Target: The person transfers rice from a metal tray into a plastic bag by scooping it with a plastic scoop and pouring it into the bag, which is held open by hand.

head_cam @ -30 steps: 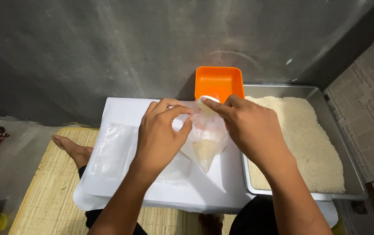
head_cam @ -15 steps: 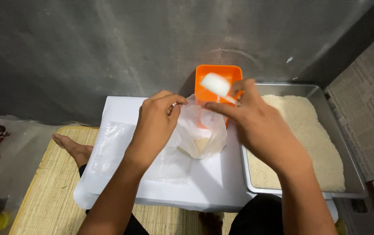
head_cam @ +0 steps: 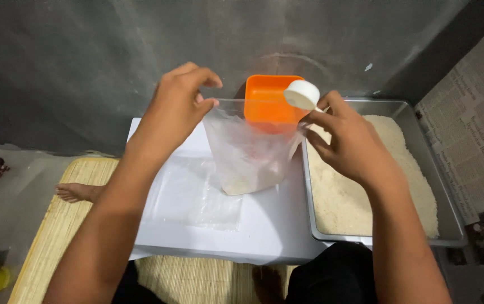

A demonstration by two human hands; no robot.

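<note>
My left hand (head_cam: 177, 107) pinches the top left edge of a clear plastic bag (head_cam: 250, 152), holding it upright over the white table (head_cam: 264, 225). A little white rice lies in the bag's bottom. My right hand (head_cam: 349, 141) holds the bag's right edge and grips a small white scoop (head_cam: 302, 94) raised above the bag's mouth. Behind the bag stands an orange container (head_cam: 270, 101).
A metal tray (head_cam: 447, 214) filled with white rice sits on the right. A stack of flat clear bags (head_cam: 191, 194) lies on the table's left part. A woven mat (head_cam: 50, 231) covers the floor, with a bare foot (head_cam: 76, 192) on it. Newspaper (head_cam: 470, 152) lies at right.
Both hands have lifted the bag upright and spread its mouth wider. The scoop has come up out of the bag to above its right rim.
</note>
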